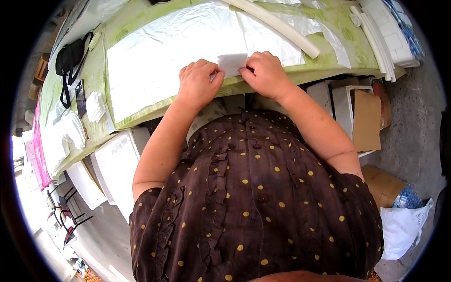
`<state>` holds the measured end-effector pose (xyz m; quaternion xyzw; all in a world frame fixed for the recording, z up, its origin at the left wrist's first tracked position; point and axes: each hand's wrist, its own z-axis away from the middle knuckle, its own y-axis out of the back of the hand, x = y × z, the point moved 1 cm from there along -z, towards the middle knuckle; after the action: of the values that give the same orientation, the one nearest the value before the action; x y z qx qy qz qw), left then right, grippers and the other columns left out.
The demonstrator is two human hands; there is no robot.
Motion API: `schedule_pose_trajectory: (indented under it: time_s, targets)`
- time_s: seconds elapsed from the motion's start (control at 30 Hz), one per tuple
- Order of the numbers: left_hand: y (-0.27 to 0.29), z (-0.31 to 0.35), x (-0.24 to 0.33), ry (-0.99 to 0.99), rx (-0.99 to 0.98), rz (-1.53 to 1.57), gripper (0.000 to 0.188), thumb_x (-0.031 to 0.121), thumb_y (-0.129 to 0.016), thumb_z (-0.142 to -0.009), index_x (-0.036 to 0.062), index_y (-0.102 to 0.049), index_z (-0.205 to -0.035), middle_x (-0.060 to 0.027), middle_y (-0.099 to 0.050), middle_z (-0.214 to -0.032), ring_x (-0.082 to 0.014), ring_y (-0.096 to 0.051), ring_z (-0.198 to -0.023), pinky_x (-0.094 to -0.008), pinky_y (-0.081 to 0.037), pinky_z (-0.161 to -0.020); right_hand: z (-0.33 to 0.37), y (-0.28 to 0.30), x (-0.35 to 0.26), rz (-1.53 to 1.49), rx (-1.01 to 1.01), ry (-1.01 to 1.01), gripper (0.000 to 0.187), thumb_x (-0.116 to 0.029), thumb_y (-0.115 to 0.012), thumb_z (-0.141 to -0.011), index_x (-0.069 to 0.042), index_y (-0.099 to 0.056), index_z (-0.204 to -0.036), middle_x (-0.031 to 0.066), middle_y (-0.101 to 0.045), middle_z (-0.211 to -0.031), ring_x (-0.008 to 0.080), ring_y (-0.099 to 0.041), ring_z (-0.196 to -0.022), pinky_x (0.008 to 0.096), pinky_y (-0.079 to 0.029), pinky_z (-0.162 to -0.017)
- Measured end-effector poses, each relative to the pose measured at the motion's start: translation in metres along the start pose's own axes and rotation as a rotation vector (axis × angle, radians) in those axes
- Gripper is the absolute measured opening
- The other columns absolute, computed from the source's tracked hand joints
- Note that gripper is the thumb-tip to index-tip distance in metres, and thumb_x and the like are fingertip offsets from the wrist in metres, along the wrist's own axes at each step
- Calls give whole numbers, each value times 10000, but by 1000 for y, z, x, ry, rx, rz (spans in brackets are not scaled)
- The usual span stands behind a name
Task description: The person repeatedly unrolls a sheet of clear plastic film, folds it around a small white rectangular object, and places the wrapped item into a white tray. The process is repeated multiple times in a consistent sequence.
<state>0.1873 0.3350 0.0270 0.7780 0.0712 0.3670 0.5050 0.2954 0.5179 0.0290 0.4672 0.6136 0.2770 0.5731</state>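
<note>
A small white folded square [232, 64], paper-like or thin film, is held at the table's front edge. My left hand [199, 84] has its fingers curled at the square's left side, and the thumb lies along it. At the opposite side, my right hand [267, 74] pinches the edge between thumb and curled fingers. Beneath and beyond both hands spreads a large white plastic sheet [155, 66] with creases. It lies over a green patterned tablecloth [324, 47]. My fingertips are partly hidden behind the knuckles.
A long pale roll [277, 27] lies at the back right. To the left are a black bag [70, 58], a phone [80, 98] and a stack of white folded pieces [96, 107]. White bins [120, 162] and cardboard [366, 120] stand below; a white plastic bag [404, 230] sits on the floor.
</note>
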Motion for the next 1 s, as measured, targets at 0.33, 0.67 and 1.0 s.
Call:
schedule_pose_trajectory:
  time_s: [0.33,0.67,1.0]
  targets:
    - [1,-10,8,141,-95,-113,198,245,-614,-871,100,-696,-979,-75,-679,-1055,-311,-615,-1019,-443,-404,-943,-20,3,-6,171,-209,-158,358,-332,-511,-936,-54,-735,-910,139,-697,-998,360,-620,-1015,485,-495,-882]
    - [-22,-10,12,-144,-228,-290,702,511,-560,-952,179,-369,-1540,-83,-274,-1634,-335,-185,-1526,-613,-114,-1209,-23,8,-9,114,-279,-238,382,-304,-565,-903,-78,-650,-1200,121,-695,-1127,330,-609,-1121,476,-479,-951]
    - [-8,20,19,-209,140,154,448,308,-733,-866,104,-629,-1252,-94,-565,-1376,-341,-508,-1275,-521,-357,-1097,-28,9,-9,133,-276,-191,557,-318,-607,-839,-216,-568,-1385,118,-677,-1178,332,-604,-1136,447,-489,-972]
